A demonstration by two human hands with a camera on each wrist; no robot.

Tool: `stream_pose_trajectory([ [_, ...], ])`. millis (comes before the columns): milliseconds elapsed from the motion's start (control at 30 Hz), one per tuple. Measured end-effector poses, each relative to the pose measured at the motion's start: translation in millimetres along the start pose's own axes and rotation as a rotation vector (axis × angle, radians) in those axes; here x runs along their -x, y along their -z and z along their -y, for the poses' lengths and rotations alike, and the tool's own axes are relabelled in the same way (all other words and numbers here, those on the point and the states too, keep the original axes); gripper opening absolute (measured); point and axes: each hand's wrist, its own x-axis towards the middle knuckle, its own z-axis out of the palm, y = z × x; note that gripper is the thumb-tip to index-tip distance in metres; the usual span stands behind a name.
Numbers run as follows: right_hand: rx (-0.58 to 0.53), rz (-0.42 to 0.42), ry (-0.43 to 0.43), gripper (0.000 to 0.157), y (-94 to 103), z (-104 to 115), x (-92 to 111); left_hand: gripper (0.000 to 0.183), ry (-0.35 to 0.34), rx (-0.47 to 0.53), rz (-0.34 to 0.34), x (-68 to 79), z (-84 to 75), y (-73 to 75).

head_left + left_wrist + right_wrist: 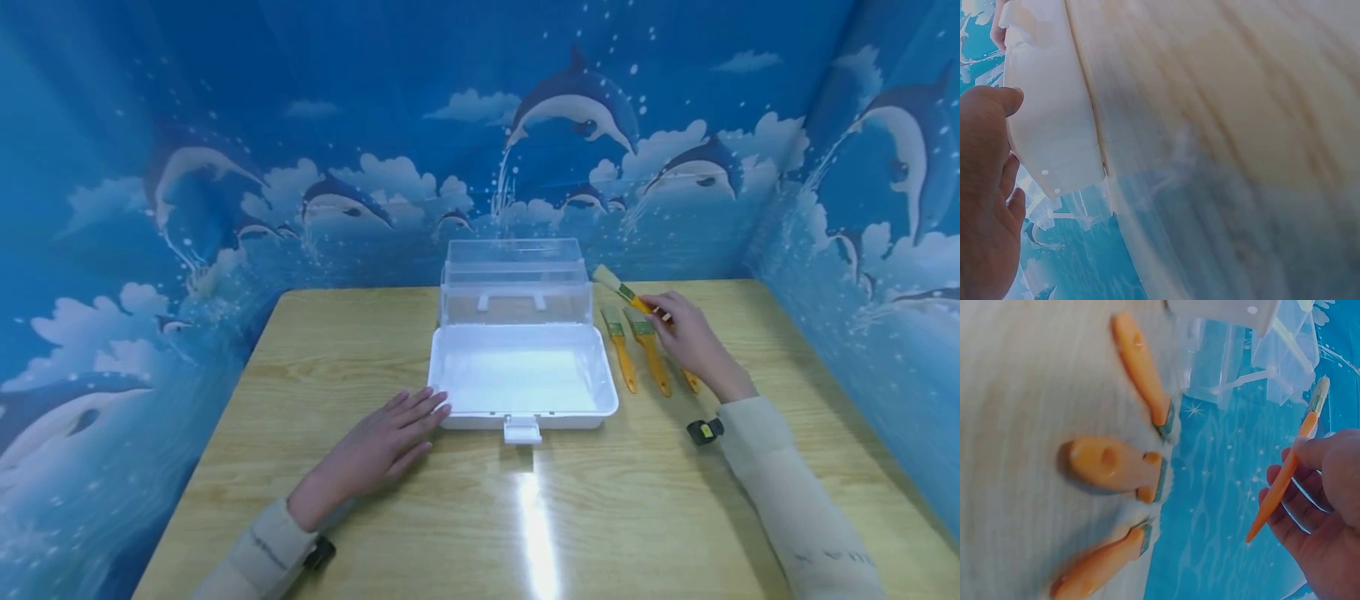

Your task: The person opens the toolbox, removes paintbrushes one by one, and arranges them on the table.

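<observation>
A white plastic box (480,421) stands on the table with its clear lid (517,252) raised at the back. My left hand (375,446) rests against the box's front left corner, fingers fairly straight. The left wrist view shows the thumb (1007,100) along the box wall. My right hand (692,335) holds a paintbrush (626,292) by its orange handle, above the table, bristles toward the lid. Three more paintbrushes lie to the right of the box: one (622,354) nearest it, a wider one (654,364), and a third (691,382) partly hidden under the right hand.
The light wooden table (337,358) ends at a blue curtain (375,108) printed with dolphins, which stands behind it and on both sides. A white latch (522,431) hangs on the box's front.
</observation>
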Motion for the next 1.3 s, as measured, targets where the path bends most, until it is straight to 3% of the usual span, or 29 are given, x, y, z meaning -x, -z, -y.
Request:
stream_pose_trajectory([
  [633, -0.005, -0.041, -0.046, 0.036, 5.0, -26.8, 40.2, 0.059, -0.015, 0.003, -0.023, 0.0, -1.0, -1.6],
  [867, 0.016, -0.063, -0.112, 0.034, 7.8, -29.7, 47.4, 0.059, -0.018, 0.003, -0.026, 0.0, 0.3, -0.5],
  [1300, 0.015, -0.053, -0.148, 0.035, 9.3, -40.0, 55.7, 0.059, 0.006, 0.015, -0.002, 1.2, 1.4, -1.4],
])
